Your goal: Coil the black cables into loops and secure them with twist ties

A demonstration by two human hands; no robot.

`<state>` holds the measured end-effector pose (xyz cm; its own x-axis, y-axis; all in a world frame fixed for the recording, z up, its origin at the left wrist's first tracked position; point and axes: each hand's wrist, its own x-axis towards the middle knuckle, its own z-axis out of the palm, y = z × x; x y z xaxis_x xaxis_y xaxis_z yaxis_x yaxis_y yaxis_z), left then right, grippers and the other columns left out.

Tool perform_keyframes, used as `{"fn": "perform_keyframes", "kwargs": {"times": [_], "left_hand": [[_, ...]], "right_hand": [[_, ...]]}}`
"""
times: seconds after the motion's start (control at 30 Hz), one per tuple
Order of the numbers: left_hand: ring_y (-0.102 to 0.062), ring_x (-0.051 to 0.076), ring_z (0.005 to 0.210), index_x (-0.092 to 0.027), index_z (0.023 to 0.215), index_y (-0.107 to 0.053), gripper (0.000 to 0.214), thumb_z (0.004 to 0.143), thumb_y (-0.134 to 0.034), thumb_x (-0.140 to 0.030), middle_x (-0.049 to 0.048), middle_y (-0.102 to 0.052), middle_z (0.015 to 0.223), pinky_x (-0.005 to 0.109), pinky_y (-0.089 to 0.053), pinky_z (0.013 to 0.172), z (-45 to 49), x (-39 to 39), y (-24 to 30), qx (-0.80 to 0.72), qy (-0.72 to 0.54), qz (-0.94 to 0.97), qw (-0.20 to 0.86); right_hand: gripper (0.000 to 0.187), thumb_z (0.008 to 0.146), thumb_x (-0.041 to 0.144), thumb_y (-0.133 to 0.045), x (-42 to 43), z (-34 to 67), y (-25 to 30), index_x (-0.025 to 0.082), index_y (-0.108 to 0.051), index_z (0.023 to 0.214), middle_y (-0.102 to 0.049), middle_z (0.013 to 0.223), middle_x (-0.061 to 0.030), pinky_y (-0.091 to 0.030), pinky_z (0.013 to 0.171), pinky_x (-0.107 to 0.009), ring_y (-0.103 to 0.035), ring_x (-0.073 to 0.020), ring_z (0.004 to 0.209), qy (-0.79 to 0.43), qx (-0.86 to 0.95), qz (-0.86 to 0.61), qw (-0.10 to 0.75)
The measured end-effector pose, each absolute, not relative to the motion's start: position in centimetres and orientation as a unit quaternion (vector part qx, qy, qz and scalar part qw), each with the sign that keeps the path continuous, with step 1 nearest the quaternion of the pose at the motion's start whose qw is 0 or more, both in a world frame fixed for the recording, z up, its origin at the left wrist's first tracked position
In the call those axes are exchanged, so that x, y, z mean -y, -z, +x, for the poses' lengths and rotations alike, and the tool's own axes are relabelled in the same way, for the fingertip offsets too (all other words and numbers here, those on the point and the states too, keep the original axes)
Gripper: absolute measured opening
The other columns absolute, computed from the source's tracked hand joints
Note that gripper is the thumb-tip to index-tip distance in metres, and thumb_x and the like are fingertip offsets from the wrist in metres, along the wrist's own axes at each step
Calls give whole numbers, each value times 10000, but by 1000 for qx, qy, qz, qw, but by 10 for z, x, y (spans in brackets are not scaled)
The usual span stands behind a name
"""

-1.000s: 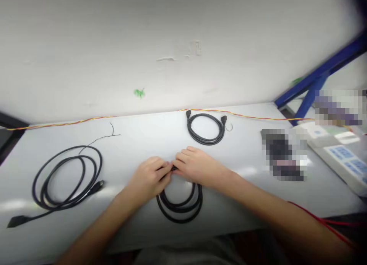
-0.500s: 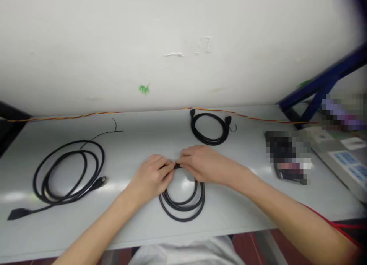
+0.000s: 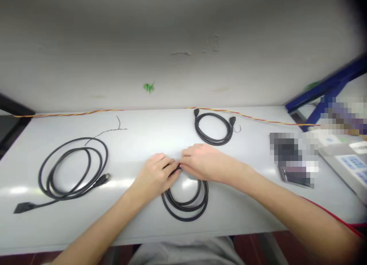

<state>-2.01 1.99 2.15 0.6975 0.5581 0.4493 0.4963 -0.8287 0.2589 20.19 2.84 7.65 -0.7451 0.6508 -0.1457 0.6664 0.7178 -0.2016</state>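
A coiled black cable [image 3: 185, 205] lies on the white table [image 3: 137, 219] right in front of me. My left hand [image 3: 156, 177] and my right hand [image 3: 202, 162] meet at the top of this coil, and their fingers close around the bundled cable where it passes between them. The exact grip is partly hidden by the fingers. Farther back, a smaller black cable coil [image 3: 213, 129] with a plug at each end lies apart from both hands. To the left, a looser black cable coil [image 3: 73, 169] has a flat plug trailing out toward the table's front.
A thin black wire [image 3: 107, 131] lies behind the left coil. A twisted red-and-yellow wire [image 3: 246, 117] runs along the table's back edge by the white wall [image 3: 183, 47]. At right are a pixelated object [image 3: 292, 158], a panel with blue labels [image 3: 351, 163] and a blue metal frame [image 3: 323, 91].
The whole scene has shifted slightly right in view as my head moved. Both hands stay together at the top of the coil, and the cable lies much as before.
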Motion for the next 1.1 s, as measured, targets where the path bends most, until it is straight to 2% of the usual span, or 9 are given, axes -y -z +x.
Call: {"fn": "perform_keyframes", "kwargs": {"times": [0.1,0.2,0.3,0.43,0.57,0.7,0.8,0.97,1.1], "left_hand": [[-657,195,774,-185,1023,-737,109,994,-635,-212,64,-728,861,355,-553,708,-20,-21,-21,-280,-260,923,54],[-653,198,771,-174,1027,-730,118,1002,-623,-215,67,-732,866,363,-550,700,-20,-20,-20,-273,-255,927,41],[-651,201,770,-159,1021,-724,110,997,-632,-215,62,-741,873,368,-551,708,-19,-19,-20,-271,-252,929,13],[-654,205,779,-143,1028,-720,117,1001,-620,-199,65,-742,870,371,-556,716,-19,-18,-20,-265,-245,933,-7],[-660,201,781,-147,1014,-718,113,999,-609,-176,65,-740,861,367,-565,729,-19,-20,-17,-255,-254,933,-4],[-684,204,825,-172,991,-726,105,986,-622,-162,62,-752,878,368,-582,766,-20,-21,-13,-258,-286,922,43],[-691,194,834,-191,1026,-747,121,985,-635,-170,65,-758,908,367,-579,778,-21,-23,-14,-272,-303,906,112],[-682,189,826,-226,982,-795,130,975,-667,-202,53,-751,889,366,-577,768,-21,-29,-21,-314,-311,861,252],[-699,197,849,-238,993,-806,124,963,-692,-200,49,-767,917,368,-598,783,-19,-27,-22,-349,-324,833,282]], "right_hand": [[153,1010,252,-624,-29,206,-72,206,-769,1026,-712,899,-45,-452,768,-302,-661,-183,811,165,-917,362,-7],[145,1006,247,-630,-29,208,-70,209,-769,992,-697,867,-34,-438,740,-293,-636,-169,775,177,-911,371,-22],[184,1015,230,-603,-26,208,-69,190,-760,928,-682,841,-40,-420,720,-301,-608,-167,749,170,-909,380,-32],[125,997,275,-655,-13,207,-60,196,-747,1026,-670,924,-45,-409,740,-305,-603,-174,805,158,-900,402,-64],[149,1002,165,-598,5,203,-40,186,-744,1028,-624,868,-48,-388,763,-332,-538,-190,791,92,-876,457,-122],[229,983,98,-558,19,197,-19,188,-732,1102,-611,847,-51,-382,803,-362,-491,-215,809,37,-857,477,-192],[268,988,87,-538,23,196,-11,181,-707,1174,-633,863,-52,-382,893,-390,-498,-219,834,25,-846,484,-224],[281,974,52,-520,23,197,-10,191,-708,1129,-637,853,-40,-382,966,-408,-530,-212,853,26,-845,484,-227],[279,968,43,-527,22,199,-10,186,-714,1117,-628,831,-25,-401,969,-400,-534,-201,838,22,-842,479,-248]]}}
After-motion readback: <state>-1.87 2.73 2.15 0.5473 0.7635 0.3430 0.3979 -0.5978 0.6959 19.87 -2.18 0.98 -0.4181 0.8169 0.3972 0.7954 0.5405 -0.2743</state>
